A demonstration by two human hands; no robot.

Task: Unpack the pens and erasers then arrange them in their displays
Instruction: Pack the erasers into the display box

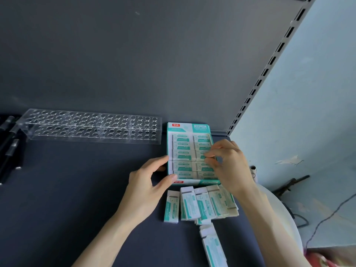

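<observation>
On a dark shelf (77,199), the clear pen rack (92,129) stands empty beside unplaced black pens (10,151); the eraser display box (189,127) looks nearly full, left hand (146,186) gripping its corner, right hand (230,164) pinching an eraser (200,154) inside, loose erasers (202,206) piled just in front.

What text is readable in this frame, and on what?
"SOFT&CLEAN": faint, on the header flap of the display box.
Red logo on that flap: white Chinese characters, too blurred to read.
Second red mark on the box's front lip: likewise blurred.
Boxed erasers and loose erasers: sleeve print too small to read.
Clear pen rack: no text.
</observation>
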